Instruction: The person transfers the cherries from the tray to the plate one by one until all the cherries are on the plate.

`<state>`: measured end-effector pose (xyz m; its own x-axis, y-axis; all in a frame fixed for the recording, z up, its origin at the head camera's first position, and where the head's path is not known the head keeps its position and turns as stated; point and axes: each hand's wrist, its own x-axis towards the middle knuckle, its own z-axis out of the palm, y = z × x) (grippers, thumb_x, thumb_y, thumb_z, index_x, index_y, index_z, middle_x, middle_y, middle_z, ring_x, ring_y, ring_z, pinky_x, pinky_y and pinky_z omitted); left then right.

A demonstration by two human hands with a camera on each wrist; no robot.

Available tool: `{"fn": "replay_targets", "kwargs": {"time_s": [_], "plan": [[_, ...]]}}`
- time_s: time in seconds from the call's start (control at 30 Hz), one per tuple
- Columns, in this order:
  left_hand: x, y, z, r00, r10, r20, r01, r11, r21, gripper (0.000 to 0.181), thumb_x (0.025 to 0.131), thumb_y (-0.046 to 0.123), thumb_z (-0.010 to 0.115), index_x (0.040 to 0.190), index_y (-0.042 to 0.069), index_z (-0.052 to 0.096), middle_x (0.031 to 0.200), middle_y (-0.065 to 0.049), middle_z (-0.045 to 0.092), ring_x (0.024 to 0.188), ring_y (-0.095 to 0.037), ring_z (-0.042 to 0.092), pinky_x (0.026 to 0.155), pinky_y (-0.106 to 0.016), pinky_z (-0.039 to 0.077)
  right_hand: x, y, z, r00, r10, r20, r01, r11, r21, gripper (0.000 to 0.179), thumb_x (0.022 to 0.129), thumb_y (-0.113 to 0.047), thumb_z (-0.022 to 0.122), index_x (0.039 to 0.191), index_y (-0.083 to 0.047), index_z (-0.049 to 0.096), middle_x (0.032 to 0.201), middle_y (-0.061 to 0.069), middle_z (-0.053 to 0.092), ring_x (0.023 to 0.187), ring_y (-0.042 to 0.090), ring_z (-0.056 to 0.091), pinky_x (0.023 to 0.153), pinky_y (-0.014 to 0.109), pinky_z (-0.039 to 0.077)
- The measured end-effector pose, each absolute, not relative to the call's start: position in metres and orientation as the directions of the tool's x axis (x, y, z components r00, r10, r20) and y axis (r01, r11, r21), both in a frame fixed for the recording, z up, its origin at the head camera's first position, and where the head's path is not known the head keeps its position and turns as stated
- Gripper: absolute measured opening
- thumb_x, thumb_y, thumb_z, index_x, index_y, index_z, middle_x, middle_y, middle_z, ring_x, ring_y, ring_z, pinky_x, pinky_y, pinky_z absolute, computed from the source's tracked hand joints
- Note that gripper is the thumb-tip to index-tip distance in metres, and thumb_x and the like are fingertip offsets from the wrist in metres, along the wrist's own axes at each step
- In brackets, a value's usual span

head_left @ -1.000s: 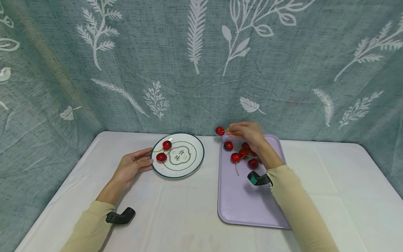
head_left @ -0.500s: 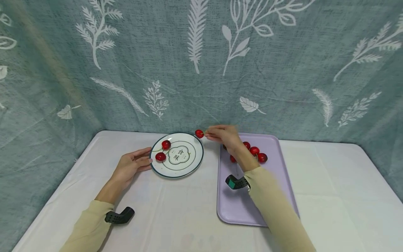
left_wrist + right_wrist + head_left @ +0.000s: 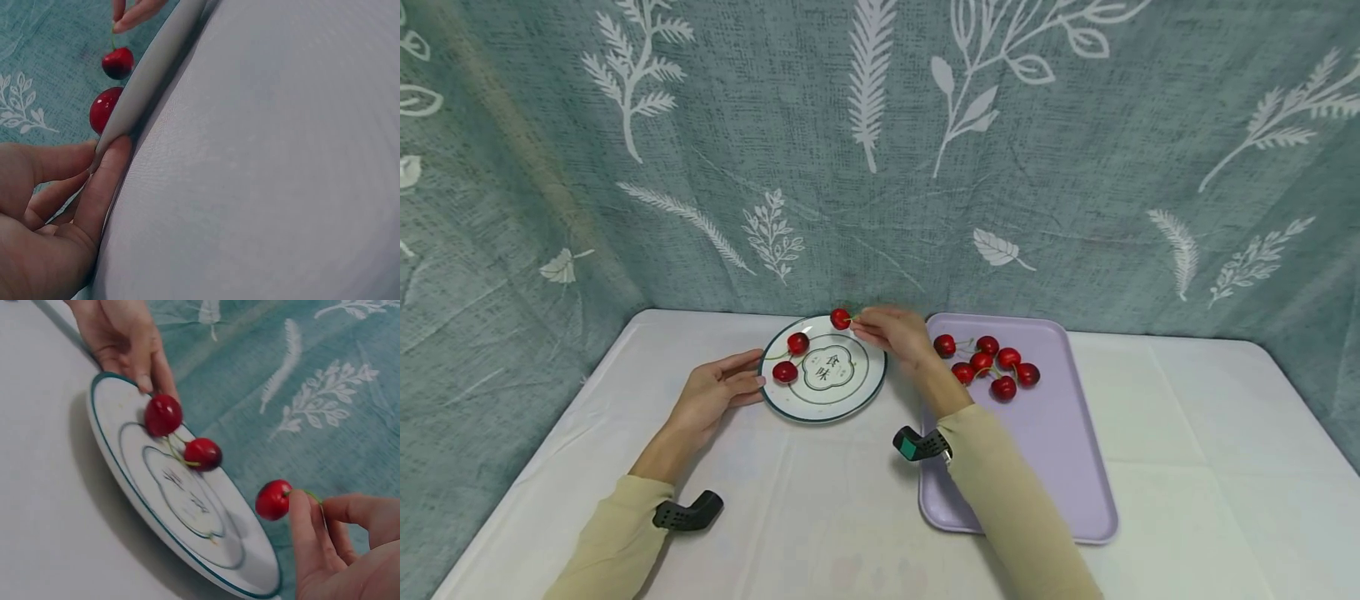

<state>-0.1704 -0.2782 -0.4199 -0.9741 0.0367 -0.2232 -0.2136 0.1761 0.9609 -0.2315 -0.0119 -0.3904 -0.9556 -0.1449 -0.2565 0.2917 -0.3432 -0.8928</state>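
A white plate (image 3: 857, 392) with a dark green rim lies on the left part of the table. My left hand (image 3: 715, 396) pinches its left edge, thumb at the rim, fingers around the outside (image 3: 103, 187). Two red cherries with stems, an upper cherry (image 3: 798, 343) and a lower cherry (image 3: 785, 372), lie on the plate near that hand. Over the plate's far edge, my right hand (image 3: 895, 333) holds another cherry (image 3: 274, 500) by its green stem, between thumb and fingertips. The fruit hangs above the plate's surface, close to the rim.
A purple tray (image 3: 1045, 467) stands to the right, partly under my right forearm. Several cherries (image 3: 1003, 388) are grouped at its far end. A white cloth (image 3: 820, 508) covers the table, and a green leaf-patterned curtain (image 3: 820, 150) rises behind it.
My right hand has carried the cherry leftward from over the tray to the plate's far edge. The cherries in the tray are uncovered. My left hand has stayed at the plate.
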Motion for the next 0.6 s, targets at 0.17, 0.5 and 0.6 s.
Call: {"fn": "replay_targets", "kwargs": {"time_s": [0.17,0.5,0.6], "plan": [[-0.170,-0.278,-0.419,-0.972,0.028,-0.232,-0.224,0.176,0.959,0.057,0.095,-0.002,0.057,0.149,-0.001,0.038,0.143,-0.026,0.044,0.092,-0.002,0.064,0.085,-0.025,0.058,-0.227,-0.028,-0.398,-0.958,-0.131,-0.256,0.288,-0.386,-0.876,0.035,0.095,0.005,0.057,0.129,0.015,0.053,0.117,0.029,0.064,0.088,0.020,0.072,0.086,0.029,0.059],[-0.171,-0.279,-0.419,-0.973,0.034,-0.227,-0.218,0.172,0.961,0.057,0.095,-0.003,0.056,0.149,-0.002,0.037,0.144,-0.026,0.043,0.093,-0.002,0.064,0.086,-0.025,0.058,-0.216,-0.055,-0.402,-0.985,0.002,-0.172,0.170,-0.140,-0.975,0.020,0.090,0.007,0.063,0.108,0.016,0.066,0.099,0.028,0.070,0.081,0.024,0.073,0.078,0.029,0.061],[-0.171,-0.279,-0.421,-0.975,0.037,-0.219,-0.210,0.173,0.962,0.057,0.095,-0.003,0.056,0.148,-0.002,0.037,0.143,-0.027,0.044,0.093,-0.002,0.064,0.086,-0.026,0.058,-0.212,-0.060,-0.404,-0.987,0.015,-0.161,0.161,-0.028,-0.987,0.014,0.088,0.006,0.066,0.100,0.013,0.070,0.090,0.024,0.072,0.077,0.023,0.073,0.071,0.025,0.062]]}}
